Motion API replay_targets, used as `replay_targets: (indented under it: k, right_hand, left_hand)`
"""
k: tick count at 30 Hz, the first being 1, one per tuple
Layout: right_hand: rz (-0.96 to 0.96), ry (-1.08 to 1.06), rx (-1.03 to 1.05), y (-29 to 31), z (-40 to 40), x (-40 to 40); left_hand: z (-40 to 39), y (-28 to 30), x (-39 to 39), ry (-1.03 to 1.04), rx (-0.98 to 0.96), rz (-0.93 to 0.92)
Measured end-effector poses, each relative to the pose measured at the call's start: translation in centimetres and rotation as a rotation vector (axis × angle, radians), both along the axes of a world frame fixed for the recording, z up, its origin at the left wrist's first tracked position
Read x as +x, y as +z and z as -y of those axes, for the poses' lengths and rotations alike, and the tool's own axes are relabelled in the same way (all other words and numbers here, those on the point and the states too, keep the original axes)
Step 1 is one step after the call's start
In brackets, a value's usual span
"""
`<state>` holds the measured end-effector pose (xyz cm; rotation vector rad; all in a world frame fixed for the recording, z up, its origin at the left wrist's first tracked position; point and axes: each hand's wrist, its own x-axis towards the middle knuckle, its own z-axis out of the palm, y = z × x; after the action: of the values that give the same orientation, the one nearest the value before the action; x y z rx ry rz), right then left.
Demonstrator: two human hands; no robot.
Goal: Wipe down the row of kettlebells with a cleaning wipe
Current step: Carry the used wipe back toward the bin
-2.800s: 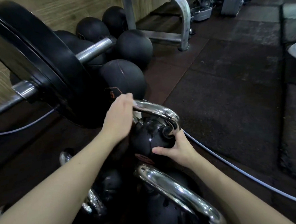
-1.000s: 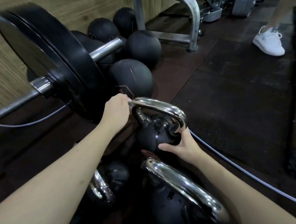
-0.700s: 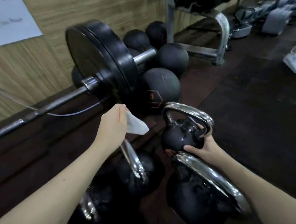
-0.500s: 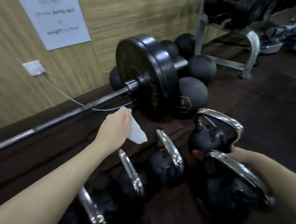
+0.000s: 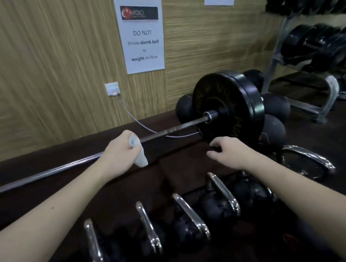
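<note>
Five kettlebells: a row (image 5: 193, 228) of black bodies with chrome handles on the dark floor, nearest the camera, running from lower left up to the right.
Far-right kettlebell (image 5: 308, 161): sits apart from the other four, its chrome handle arched toward the right.
Left hand (image 5: 119, 153): raised above the floor beyond the row, fingers closed around a cleaning wipe.
Cleaning wipe (image 5: 138, 154): white, bunched, hanging out below the left fist; touching no kettlebell.
Right hand (image 5: 229, 154): empty, fingers loosely spread and curled, hovering just in front of the weight plate, clear of the kettlebells.
Barbell (image 5: 69, 166): lies on the floor behind both hands, its bar slanting up to the right.
Weight plate (image 5: 227, 108): large, black, on the bar's right end.
Medicine balls (image 5: 275, 109): dark, clustered behind and beside the plate.
Cable (image 5: 135, 120): runs from a wall socket (image 5: 112, 89) down to the floor.
Sign (image 5: 142, 32): white paper on the wood-grain wall, reading "DO NOT throw dumb bell or weight on floor".
Dumbbell rack (image 5: 314, 43): far right, blurred.
</note>
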<state>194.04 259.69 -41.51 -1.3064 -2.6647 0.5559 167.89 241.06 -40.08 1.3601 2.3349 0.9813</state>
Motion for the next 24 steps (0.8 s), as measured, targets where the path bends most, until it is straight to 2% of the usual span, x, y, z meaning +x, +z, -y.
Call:
replay_targets:
  k: [6, 12, 18, 24]
  right_hand:
    - [-0.065, 0.312, 0.100, 5.2, 10.3, -14.4]
    - [-0.023, 0.487, 0.071, 13.2, 17.9, -24.3]
    - [0.011, 0.613, 0.062, 26.1, 25.1, -30.7]
    - [0.091, 0.858, 0.213, 42.5, 35.2, -37.3]
  left_hand:
    - [8.1, 3.5, -5.7, -0.007, -0.036, -0.158]
    - [17.1, 10.5, -11.7, 0.126, -0.002, -0.082]
    - [25.5, 23.0, -14.3, 0.294, 0.030, 0.051]
    - [37.1, 39.5, -17.9, 0.466, 0.086, 0.093]
